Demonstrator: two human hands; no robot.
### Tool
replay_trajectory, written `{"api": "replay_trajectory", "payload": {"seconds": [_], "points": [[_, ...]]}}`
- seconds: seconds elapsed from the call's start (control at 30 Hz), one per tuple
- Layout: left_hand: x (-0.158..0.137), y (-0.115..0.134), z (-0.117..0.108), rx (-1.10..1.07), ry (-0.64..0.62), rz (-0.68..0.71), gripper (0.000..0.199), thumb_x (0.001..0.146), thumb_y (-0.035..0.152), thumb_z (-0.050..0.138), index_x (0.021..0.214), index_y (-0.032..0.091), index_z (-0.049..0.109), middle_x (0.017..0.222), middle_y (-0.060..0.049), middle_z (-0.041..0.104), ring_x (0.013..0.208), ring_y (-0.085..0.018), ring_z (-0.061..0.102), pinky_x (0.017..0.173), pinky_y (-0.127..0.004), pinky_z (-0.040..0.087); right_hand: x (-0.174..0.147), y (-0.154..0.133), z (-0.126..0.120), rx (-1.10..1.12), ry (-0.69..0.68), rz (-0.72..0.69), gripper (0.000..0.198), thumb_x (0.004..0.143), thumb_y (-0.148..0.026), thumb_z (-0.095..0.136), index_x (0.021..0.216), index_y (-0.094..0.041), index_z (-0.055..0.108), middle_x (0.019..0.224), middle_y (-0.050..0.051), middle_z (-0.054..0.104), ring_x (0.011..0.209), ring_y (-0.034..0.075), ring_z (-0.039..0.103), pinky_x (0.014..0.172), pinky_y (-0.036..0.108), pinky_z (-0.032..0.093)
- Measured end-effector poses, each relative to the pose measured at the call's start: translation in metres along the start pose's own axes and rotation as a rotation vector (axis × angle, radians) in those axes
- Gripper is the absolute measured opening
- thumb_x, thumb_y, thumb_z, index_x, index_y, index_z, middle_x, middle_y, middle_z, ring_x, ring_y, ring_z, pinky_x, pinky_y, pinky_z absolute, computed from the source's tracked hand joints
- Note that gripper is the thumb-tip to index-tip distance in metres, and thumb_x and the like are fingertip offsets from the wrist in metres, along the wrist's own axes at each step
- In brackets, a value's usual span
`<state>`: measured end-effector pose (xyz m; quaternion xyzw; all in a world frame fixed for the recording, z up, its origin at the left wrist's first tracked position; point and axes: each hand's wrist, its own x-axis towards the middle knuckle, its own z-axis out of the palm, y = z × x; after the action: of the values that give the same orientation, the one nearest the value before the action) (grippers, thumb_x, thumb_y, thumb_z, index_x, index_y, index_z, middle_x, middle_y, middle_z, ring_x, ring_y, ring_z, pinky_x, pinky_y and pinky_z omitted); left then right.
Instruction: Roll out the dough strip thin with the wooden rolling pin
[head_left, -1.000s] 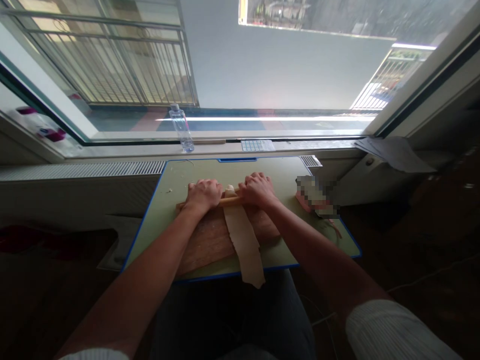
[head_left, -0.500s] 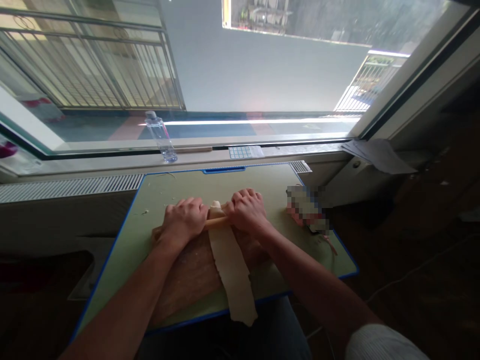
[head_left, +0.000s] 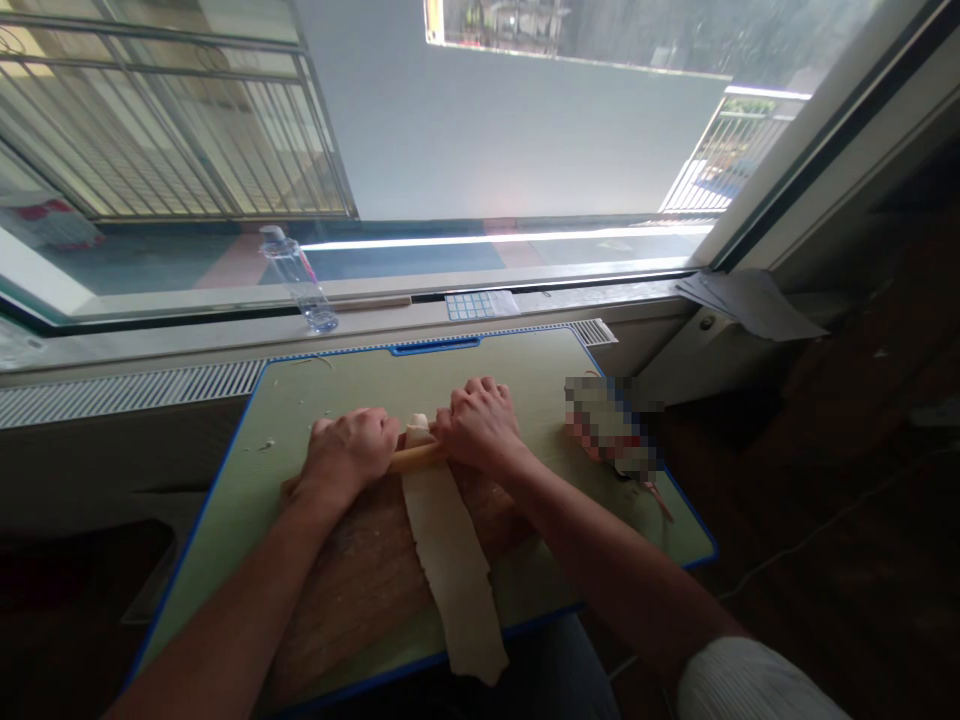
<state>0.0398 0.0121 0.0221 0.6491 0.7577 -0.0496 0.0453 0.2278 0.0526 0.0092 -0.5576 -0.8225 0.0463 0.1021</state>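
Both hands grip a wooden rolling pin (head_left: 414,457), which lies across a long strip of dough. My left hand (head_left: 352,440) is closed round the pin's left part, and my right hand (head_left: 478,420) is closed round its right part. The dough strip (head_left: 448,560) runs toward me from under the pin, and its near end hangs past the table's front edge. A thicker bit of the dough shows just beyond the pin, between the hands. Beneath lies a wooden board (head_left: 352,580), partly covered by my arms.
The small green table (head_left: 225,520) has a blue rim. A blurred-out item (head_left: 611,430) lies at its right edge. On the windowsill stand a plastic bottle (head_left: 300,280) and a blue-and-white card (head_left: 480,304); papers (head_left: 750,302) lie farther right. Dough scraps (head_left: 268,443) dot the tabletop's left.
The view has shifted slightly, so most things sit a little farther left. The dough's near end appears lower in view. Both hands keep their grip on the rolling pin.
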Motion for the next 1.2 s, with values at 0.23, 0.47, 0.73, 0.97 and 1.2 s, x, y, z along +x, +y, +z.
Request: {"api": "replay_trajectory", "payload": {"seconds": [0.23, 0.47, 0.73, 0.97, 1.2], "points": [[0.005, 0.001, -0.002, -0.042, -0.03, -0.045, 0.052, 0.101, 0.043, 0.033, 0.102, 0.025, 0.081, 0.111, -0.017, 0.083, 0.109, -0.036, 0.077, 0.095, -0.048, 0.051, 0.007, 0.001, -0.002, -0.025, -0.04, -0.006, 0.041, 0.104, -0.046, 0.051, 0.109, -0.02, 0.082, 0.124, 0.017, 0.072, 0.12, 0.033, 0.057, 0.102, 0.044, 0.044], [-0.024, 0.007, 0.017, -0.065, 0.198, -0.002, 0.042, 0.102, 0.037, 0.039, 0.12, 0.024, 0.074, 0.131, -0.015, 0.075, 0.124, -0.035, 0.066, 0.102, -0.052, 0.049, -0.027, -0.002, 0.003, -0.031, 0.056, -0.008, 0.035, 0.107, -0.043, 0.051, 0.124, -0.024, 0.076, 0.138, 0.013, 0.071, 0.129, 0.033, 0.053, 0.111, 0.048, 0.039], [-0.063, 0.013, 0.037, -0.106, 0.345, 0.039, 0.048, 0.106, 0.038, 0.038, 0.14, 0.025, 0.07, 0.15, -0.013, 0.068, 0.132, -0.034, 0.062, 0.117, -0.058, 0.042, -0.069, -0.006, 0.01, -0.009, 0.162, 0.002, 0.041, 0.111, -0.038, 0.043, 0.137, -0.023, 0.07, 0.152, 0.012, 0.065, 0.142, 0.035, 0.048, 0.125, 0.059, 0.027], [-0.101, 0.016, 0.045, -0.133, 0.361, 0.077, 0.059, 0.108, 0.039, 0.033, 0.156, 0.019, 0.061, 0.164, -0.016, 0.058, 0.147, -0.038, 0.053, 0.121, -0.063, 0.04, -0.109, -0.005, 0.019, 0.009, 0.13, 0.028, 0.057, 0.116, -0.046, 0.032, 0.161, -0.02, 0.056, 0.17, 0.011, 0.051, 0.159, 0.039, 0.034, 0.13, 0.067, 0.019], [-0.087, 0.016, 0.04, -0.129, 0.314, 0.038, 0.06, 0.106, 0.04, 0.035, 0.158, 0.02, 0.059, 0.165, -0.015, 0.057, 0.148, -0.035, 0.053, 0.122, -0.06, 0.041, -0.094, -0.009, 0.014, -0.004, 0.106, 0.049, 0.057, 0.114, -0.046, 0.032, 0.158, -0.021, 0.059, 0.171, 0.011, 0.049, 0.16, 0.04, 0.034, 0.13, 0.071, 0.017]]}}
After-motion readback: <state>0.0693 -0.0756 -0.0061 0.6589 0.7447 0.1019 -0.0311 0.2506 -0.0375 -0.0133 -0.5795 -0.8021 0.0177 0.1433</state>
